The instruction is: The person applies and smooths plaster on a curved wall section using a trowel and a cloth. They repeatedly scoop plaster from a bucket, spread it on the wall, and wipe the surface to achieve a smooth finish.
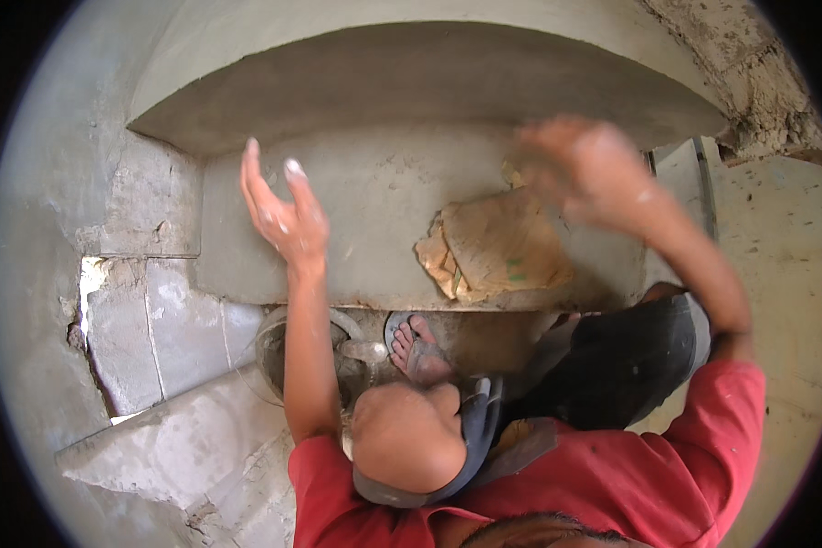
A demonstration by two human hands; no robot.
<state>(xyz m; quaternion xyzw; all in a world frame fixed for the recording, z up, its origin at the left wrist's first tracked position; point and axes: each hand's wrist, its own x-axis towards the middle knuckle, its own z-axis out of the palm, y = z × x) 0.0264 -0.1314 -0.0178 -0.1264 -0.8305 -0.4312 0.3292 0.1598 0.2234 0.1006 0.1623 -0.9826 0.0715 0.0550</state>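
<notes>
Soft, even daylight fills the scene, with deep shadow beneath the curved grey concrete ledge (429,82). The raised right hand (589,169) is motion-blurred. Fisheye distortion bends edges, and the corners vignette black.

A building site under masonry work: freshly smoothed grey plaster on a ledge (374,219), bare block walling (160,329), a crumpled cement sack (498,247) and a mortar-caked pan (274,352).

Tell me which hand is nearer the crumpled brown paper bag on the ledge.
Right. The right hand is raised just above the bag; the left hand is well off to its left.
</notes>
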